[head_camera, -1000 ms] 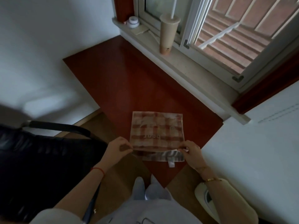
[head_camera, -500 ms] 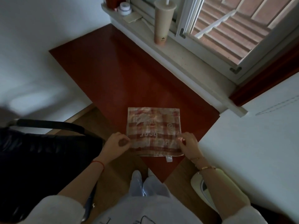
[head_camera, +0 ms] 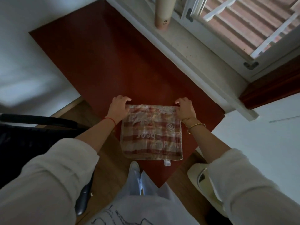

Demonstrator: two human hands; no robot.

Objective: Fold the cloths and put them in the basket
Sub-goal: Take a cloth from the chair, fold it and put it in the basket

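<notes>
A red and white checked cloth (head_camera: 151, 133) lies folded flat on the dark red table (head_camera: 113, 62), near its front corner. A small white label sticks out of its near edge. My left hand (head_camera: 118, 108) grips the far left corner of the cloth with curled fingers. My right hand (head_camera: 185, 108) grips the far right corner the same way. Both arms reach over the sides of the cloth. No basket is in view.
A tall tan cup (head_camera: 163, 13) stands on the window sill (head_camera: 186, 43) behind the table. A black chair (head_camera: 32, 135) is at the left. A cream-coloured object (head_camera: 199, 181) sits low at the right, beside a white surface (head_camera: 259, 143).
Both hands have moved from the near corners of the cloth to its far corners. The near flap now lies flat under the checked layer. The camera has tilted further down.
</notes>
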